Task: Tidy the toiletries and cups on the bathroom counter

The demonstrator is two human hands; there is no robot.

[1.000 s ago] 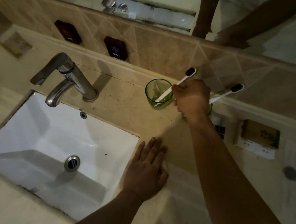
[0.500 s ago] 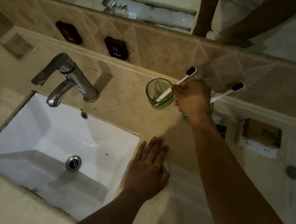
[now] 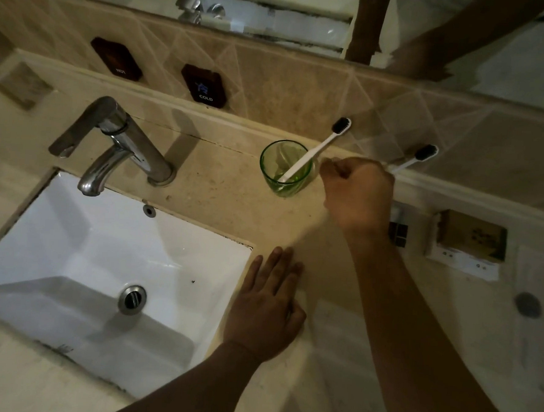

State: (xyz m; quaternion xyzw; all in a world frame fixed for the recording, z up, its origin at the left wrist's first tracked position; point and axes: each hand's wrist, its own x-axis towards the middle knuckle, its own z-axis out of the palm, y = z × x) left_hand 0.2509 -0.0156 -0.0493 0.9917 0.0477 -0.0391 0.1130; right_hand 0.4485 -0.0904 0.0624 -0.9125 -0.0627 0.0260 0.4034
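Your right hand (image 3: 359, 192) is curled, just right of the green cup (image 3: 285, 168); what it grips is hidden. Your left hand (image 3: 266, 304) lies flat on the bench (image 3: 221, 183).

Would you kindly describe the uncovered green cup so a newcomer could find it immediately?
Start at the chrome faucet behind the white sink. To its right on the counter stands the green cup, holding a white toothbrush. Unlike its neighbour, no hand hides it.

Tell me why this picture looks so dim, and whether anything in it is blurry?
Head view: dim yellowish light, brightest on the white sink; the faucet and arms throw soft shadows on the counter; the right hand is slightly smeared; wide-angle lens bends edges.
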